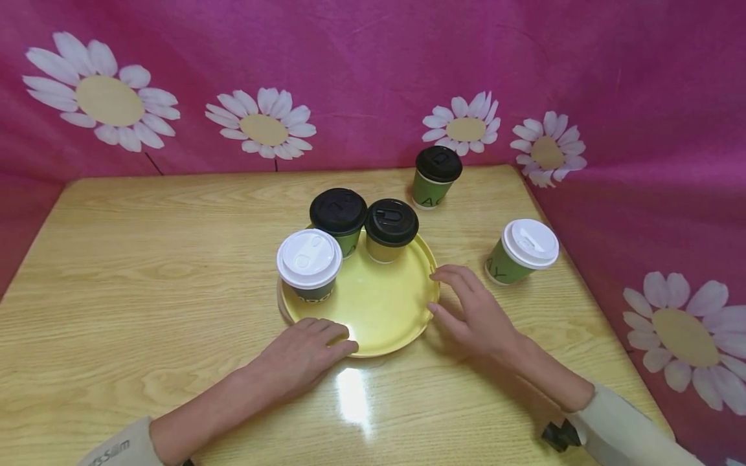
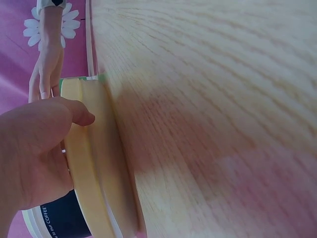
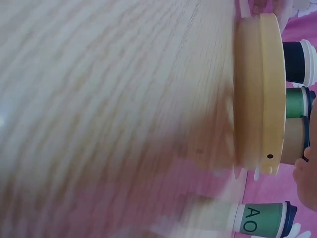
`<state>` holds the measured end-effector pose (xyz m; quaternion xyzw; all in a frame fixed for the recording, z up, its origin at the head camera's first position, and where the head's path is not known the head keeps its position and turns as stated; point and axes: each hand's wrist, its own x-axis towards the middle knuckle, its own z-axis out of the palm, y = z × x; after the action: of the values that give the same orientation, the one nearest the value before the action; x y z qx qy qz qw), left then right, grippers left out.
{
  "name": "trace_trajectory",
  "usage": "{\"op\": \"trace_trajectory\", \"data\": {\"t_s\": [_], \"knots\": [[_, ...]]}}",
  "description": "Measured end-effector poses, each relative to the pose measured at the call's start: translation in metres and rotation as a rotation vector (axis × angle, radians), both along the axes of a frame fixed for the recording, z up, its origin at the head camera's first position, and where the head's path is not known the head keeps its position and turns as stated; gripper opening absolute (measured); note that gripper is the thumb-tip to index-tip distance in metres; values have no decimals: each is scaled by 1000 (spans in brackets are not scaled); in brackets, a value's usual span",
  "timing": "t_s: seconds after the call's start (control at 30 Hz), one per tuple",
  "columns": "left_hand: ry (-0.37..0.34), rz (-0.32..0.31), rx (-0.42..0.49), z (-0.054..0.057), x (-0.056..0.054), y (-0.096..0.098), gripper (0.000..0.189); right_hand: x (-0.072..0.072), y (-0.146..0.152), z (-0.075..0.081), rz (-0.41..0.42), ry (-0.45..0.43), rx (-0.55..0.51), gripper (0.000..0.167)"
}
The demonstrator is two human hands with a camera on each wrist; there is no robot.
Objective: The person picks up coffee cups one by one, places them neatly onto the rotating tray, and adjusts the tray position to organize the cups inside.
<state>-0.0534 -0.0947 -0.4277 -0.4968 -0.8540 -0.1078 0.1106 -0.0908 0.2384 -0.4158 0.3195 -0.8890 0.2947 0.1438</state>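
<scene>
A round yellow tray (image 1: pixel 381 304) with a raised rim lies on the table. On its left side stands a dark paper coffee cup with a white lid (image 1: pixel 309 259). Toward the back are a green cup with a black lid (image 1: pixel 339 210) and a tan cup with a black lid (image 1: pixel 389 226). My left hand (image 1: pixel 305 349) holds the near-left rim, its thumb (image 2: pixel 81 114) against the outer wall and the other fingers over the top. My right hand (image 1: pixel 474 310) is at the right rim, thumb and fingers spread apart, fingertips right by the edge.
Behind the tray stands another green cup with a black lid (image 1: pixel 434 181). To the right of my right hand is a green cup with a white lid (image 1: pixel 519 255). A pink cloth with daisies (image 1: pixel 361 77) hangs behind and beside the wooden table (image 1: pixel 146 259).
</scene>
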Motion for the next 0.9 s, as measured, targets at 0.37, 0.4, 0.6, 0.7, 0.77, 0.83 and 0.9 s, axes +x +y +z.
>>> {"op": "trace_trajectory", "data": {"t_s": [0.37,0.4,0.6,0.7,0.77,0.83,0.9], "knots": [[-9,2,-14,1,0,0,23,6,15,-5,-146,-27,-184,59],[-9,2,-13,0,0,0,23,7,16,-5,-157,-26,-198,59],[-1,1,-8,0,0,0,24,12,23,-10,-203,12,-244,66],[4,0,-5,-1,0,-1,23,13,24,-9,-220,50,-264,72],[8,-1,-4,-1,0,-1,23,16,22,-6,-228,66,-286,74],[9,-2,-3,0,0,-1,23,19,19,0,-237,70,-306,72],[6,-4,-2,0,0,-1,23,21,19,2,-239,76,-332,69]]}}
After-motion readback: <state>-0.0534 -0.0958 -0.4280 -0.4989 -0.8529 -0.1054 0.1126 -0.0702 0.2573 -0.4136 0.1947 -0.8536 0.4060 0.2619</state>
